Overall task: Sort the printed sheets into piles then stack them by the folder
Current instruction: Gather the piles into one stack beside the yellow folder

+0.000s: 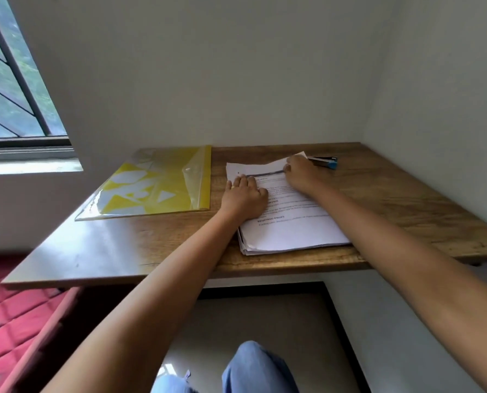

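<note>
- Stack of sheets [290, 228] on the right half of the wooden counter [392, 199], printed side up, near edge close to the counter's front.
- Yellow folder [157, 185] flat beside the stack on the left, a narrow strip of counter between.
- Left hand [243, 198] palm-down, fingers fairly straight, pressing the stack's left side.
- Right hand [300, 173] at the far edge, fingers curled on the top sheet [260, 167], lifted there.
- Blue-and-black stapler [323, 161] just behind the right hand.
</note>
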